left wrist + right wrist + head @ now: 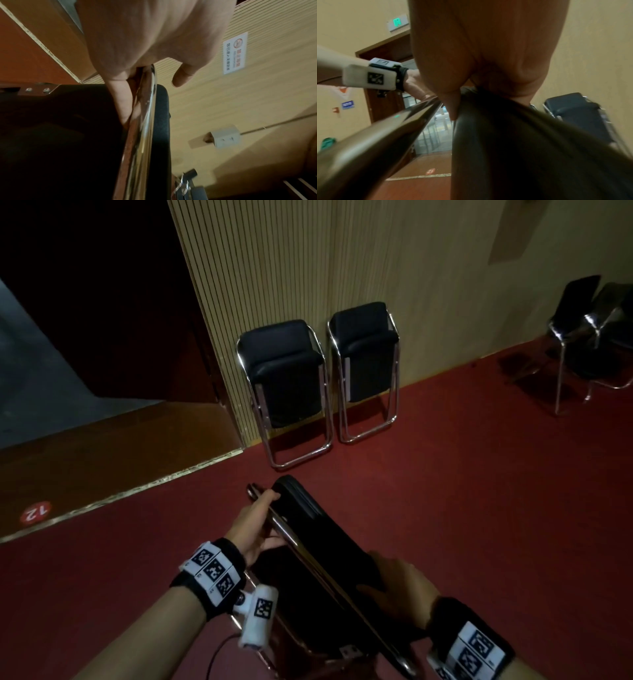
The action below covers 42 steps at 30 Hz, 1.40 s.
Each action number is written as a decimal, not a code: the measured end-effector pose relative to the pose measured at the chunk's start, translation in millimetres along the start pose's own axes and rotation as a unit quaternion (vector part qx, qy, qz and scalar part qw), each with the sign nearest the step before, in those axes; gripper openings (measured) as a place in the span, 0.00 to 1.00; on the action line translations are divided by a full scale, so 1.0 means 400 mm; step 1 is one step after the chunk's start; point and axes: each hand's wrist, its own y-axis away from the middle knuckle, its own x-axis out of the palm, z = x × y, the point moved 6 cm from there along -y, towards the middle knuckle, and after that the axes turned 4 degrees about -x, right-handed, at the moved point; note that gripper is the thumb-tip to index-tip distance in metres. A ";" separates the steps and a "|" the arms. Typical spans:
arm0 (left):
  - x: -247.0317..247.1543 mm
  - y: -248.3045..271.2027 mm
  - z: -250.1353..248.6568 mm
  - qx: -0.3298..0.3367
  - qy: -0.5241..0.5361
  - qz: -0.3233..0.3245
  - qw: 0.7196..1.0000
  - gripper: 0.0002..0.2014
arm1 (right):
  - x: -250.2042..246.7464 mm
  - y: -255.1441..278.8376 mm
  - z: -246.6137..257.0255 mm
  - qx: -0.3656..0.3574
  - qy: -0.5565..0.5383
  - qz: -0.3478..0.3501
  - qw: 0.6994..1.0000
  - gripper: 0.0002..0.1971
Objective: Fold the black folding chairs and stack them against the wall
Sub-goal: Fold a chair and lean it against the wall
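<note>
The left hand (255,520) gripped the folded chair's (329,546) chrome frame (144,121); the right hand (399,587) clasped its black cushion, short of the wall (394,268); fingers risked pinching if it shifted.

A red carpet (462,491) covers the lower and right parts of the head view. A pale strip (113,491) runs diagonally at its left edge, with brown flooring beyond it. On that flooring, at the far left, sits a round red marker (35,511) printed with the number 12. A dark doorway (96,302) fills the upper left. In the left wrist view, a white no-smoking sign (235,53) hangs at the upper right, and a white socket box (226,136) is fixed lower down. The right wrist view shows a green-lit exit sign (398,22) at the upper left.
</note>
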 end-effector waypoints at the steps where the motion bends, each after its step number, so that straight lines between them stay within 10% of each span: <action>1: 0.001 0.001 -0.009 -0.002 0.002 -0.002 1.000 0.16 | 0.001 -0.010 0.010 0.000 0.006 0.011 1.000 0.29; 21: 0.186 -0.543 -0.590 0.063 0.182 -0.063 0.979 0.20 | -0.682 -0.893 -0.134 -0.150 0.197 0.061 0.967 0.29; 33: 0.169 -0.986 -0.852 -0.007 0.212 -0.031 0.977 0.18 | -0.908 -1.314 -0.167 -0.087 0.212 0.036 0.973 0.26; 42: 0.335 -1.260 -1.049 -0.043 0.071 -0.017 0.996 0.06 | -0.951 -1.392 -0.294 0.024 0.095 0.060 0.993 0.23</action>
